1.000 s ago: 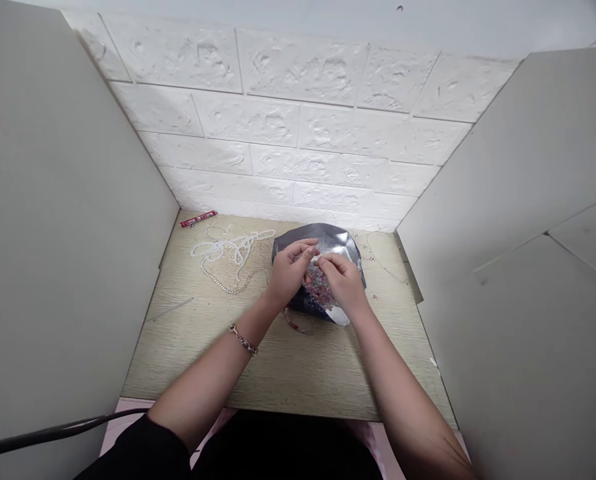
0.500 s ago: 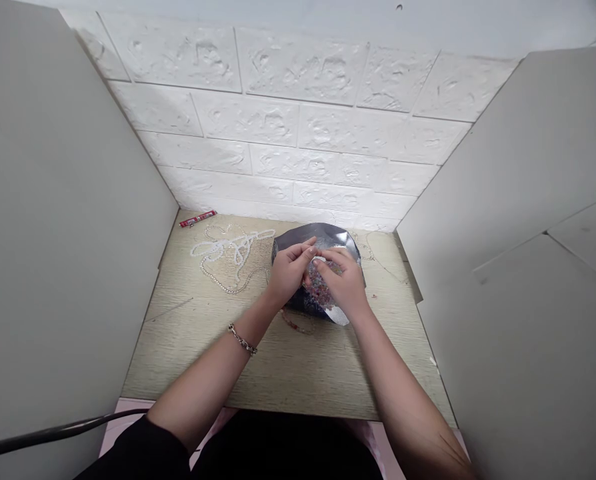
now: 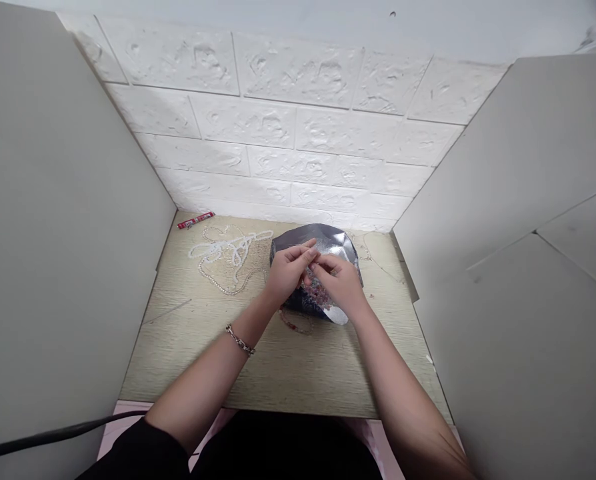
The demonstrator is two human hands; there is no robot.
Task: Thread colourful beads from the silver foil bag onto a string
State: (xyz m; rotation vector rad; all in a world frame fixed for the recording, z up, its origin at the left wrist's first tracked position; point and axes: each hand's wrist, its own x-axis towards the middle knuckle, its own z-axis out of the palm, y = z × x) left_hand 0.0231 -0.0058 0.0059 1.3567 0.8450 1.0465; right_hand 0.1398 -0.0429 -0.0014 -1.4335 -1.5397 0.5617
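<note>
A dark, shiny-lined bag [image 3: 303, 237] lies opened out on the table, with many small pink and multicoloured beads [image 3: 317, 293] in it. Above the beads, my left hand [image 3: 289, 268] is pinched, thumb against fingers. My right hand [image 3: 341, 280] pinches too, its fingertips meeting those of the left. Whatever sits between the fingertips is too small to make out. From under the near left side of the bag comes a strand of reddish and pale beads [image 3: 294, 325], lying on the tabletop.
White bead strands [image 3: 233, 248] and a pearl-like string [image 3: 223, 288] lie left of the bag. Farther back is a small red packet [image 3: 196, 220]. Thin thread [image 3: 381, 261] lies at the right. Grey panels [image 3: 68, 233] flank the wooden table [image 3: 288, 377]; a white brick-pattern wall [image 3: 273, 120] stands behind.
My right hand's fingers have drawn in closer to my left fingertips and curled more. The left hand keeps its pinch. The whole view has shifted slightly.
</note>
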